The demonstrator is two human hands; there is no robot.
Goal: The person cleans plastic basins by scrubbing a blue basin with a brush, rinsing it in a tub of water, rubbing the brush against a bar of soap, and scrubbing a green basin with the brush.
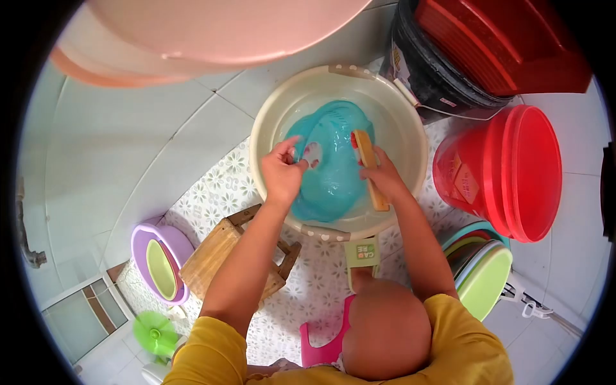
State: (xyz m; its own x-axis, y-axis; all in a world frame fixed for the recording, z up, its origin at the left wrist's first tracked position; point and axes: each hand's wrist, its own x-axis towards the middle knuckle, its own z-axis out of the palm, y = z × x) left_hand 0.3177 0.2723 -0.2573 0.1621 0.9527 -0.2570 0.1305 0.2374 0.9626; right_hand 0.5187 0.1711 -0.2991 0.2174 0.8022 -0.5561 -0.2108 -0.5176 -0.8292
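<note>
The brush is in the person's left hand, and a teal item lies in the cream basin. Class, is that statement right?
Not quite. The head view shows the brush in the right hand, not the left hand. The teal item does lie in the cream basin.

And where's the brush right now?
In the head view, the brush is in the right hand, a little right of centre, over the cream basin.
</note>
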